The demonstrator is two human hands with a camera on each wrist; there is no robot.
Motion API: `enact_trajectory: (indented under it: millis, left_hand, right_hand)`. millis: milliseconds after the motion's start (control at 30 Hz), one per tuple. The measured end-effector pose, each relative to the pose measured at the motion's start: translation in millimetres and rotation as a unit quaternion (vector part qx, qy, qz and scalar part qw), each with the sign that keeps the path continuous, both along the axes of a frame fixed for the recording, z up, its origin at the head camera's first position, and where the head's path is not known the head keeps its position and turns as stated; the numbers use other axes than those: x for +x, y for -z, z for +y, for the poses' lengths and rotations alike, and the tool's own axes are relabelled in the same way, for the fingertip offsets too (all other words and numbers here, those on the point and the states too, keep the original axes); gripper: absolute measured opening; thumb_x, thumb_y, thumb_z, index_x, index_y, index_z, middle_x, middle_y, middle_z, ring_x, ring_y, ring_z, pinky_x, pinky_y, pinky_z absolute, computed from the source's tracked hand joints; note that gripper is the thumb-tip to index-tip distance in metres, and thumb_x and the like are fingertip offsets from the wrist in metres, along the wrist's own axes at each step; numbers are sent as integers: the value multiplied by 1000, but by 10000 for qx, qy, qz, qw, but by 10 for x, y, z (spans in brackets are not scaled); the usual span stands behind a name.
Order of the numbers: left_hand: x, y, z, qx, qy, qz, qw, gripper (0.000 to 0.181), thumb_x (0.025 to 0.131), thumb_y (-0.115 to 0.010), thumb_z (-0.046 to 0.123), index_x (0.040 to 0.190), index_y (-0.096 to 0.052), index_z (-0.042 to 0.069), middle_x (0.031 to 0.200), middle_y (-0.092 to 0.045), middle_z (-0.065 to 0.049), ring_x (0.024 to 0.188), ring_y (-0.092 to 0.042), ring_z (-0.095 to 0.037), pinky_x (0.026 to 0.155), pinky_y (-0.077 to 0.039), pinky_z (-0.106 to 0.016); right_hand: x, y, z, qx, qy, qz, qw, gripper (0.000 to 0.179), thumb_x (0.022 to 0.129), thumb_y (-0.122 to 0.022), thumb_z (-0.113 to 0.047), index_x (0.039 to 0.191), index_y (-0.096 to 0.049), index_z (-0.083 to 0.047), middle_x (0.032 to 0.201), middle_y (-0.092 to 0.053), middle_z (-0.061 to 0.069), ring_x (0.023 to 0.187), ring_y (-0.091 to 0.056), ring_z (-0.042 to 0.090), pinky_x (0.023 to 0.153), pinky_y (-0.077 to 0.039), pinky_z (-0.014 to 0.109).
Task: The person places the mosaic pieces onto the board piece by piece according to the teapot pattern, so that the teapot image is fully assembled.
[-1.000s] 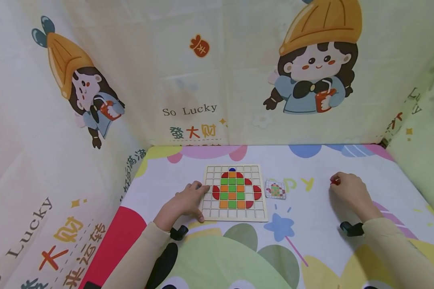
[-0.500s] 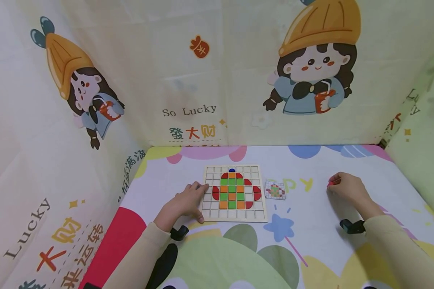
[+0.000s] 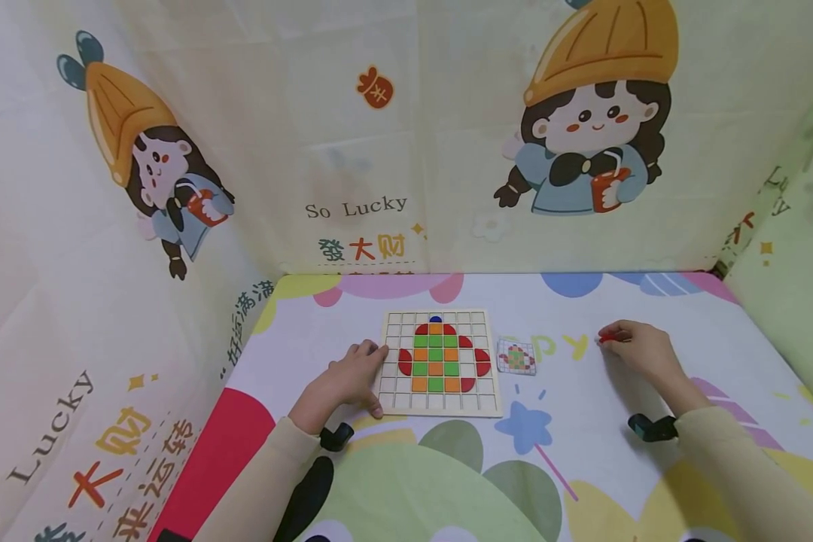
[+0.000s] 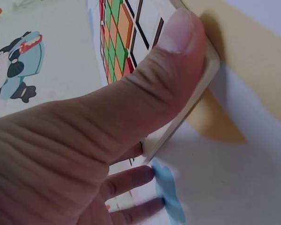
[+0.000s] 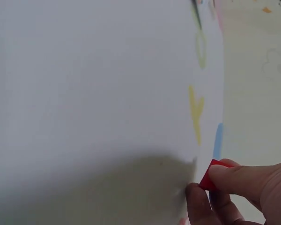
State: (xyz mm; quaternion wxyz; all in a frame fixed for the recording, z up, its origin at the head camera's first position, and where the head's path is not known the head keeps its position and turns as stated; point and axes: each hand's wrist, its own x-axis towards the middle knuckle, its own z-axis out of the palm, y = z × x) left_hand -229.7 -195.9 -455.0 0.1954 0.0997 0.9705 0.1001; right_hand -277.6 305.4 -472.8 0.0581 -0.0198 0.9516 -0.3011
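Observation:
In the head view a square wooden grid board (image 3: 477, 399) lies on the table, bearing red, green, orange and blue tiles that form a teapot-like figure. My left hand (image 3: 348, 376) rests at its left side, fingers at the left edge and thumb by the near corner. The left wrist view shows the thumb (image 4: 173, 56) lying straight over the corner, with the fingers extended below. Off to the right, my right hand (image 3: 644, 350) pinches a small red tile (image 5: 210, 174) between thumb and fingers, close over the tablecloth.
Just right of the board lies a small pattern card (image 3: 516, 356) printed with a similar teapot figure. A patterned cloth (image 3: 583, 421) covers the table. Printed curtains (image 3: 447, 165) hang behind it and at both sides.
My right hand has moved left toward the board with the red tile in its fingers. The left hand stays at the board, which has not moved.

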Motion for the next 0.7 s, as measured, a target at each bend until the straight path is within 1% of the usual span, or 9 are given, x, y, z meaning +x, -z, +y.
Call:
enact_trajectory:
  millis: [167,200,300,400,433,600,700]
  left_hand:
    - [11,3,-28,-40,9,88,10000,124,57,-102,41,160,-38,16,160,-36,-17,144,-35,-43,98,-42,-74]
    - [13,4,-33,-53,-6,98,9999,124,57,-102,42,160,-38,17,161,-34,-18,146,-33,-44,98,-41,-76]
    - [22,7,-48,-35,-89,125,9999,123,56,-102,43,160,-39,20,165,-28,-20,150,-28,-46,100,-37,-80]
    - [23,14,-62,-7,-169,112,9998,123,56,-102,43,160,-40,23,168,-23,-20,153,-23,-46,100,-35,-82]
    - [24,15,-66,16,-185,99,9998,122,56,-102,43,160,-40,23,168,-22,-20,154,-22,-46,100,-35,-82]
    - [29,12,-83,110,-211,0,9997,122,58,-101,42,161,-38,24,168,-23,-21,154,-21,-46,102,-35,-81]
    - [34,11,-98,154,-196,-51,9997,121,60,-101,42,161,-37,24,168,-24,-21,154,-21,-45,102,-35,-82]
  right_hand:
    - [-6,-73,-129,-338,-78,-163,9993,34,99,-67,-16,127,-67,4,118,-67,30,96,-61,34,72,-48,31]
    - [-6,-87,-162,-396,-73,-212,9990,37,98,-68,-17,129,-66,3,119,-66,31,97,-61,33,73,-47,32]
    - [-9,-127,-270,-588,-92,-275,9978,42,97,-71,-19,131,-64,3,120,-65,31,96,-64,32,72,-51,31]
    - [-5,-156,-385,-740,-100,-288,9968,44,95,-73,-20,131,-62,3,117,-68,29,94,-65,29,72,-52,29]
    - [-6,-160,-424,-802,-112,-286,9963,44,95,-74,-20,131,-62,4,116,-68,28,93,-65,28,70,-54,28]
    - [3,-189,-604,-975,-159,-316,9946,36,96,-73,-20,123,-64,2,109,-71,20,91,-61,24,69,-50,28]
    - [9,-203,-710,-1116,-331,-321,9927,32,97,-72,-21,121,-67,0,108,-73,16,92,-60,22,71,-50,29]
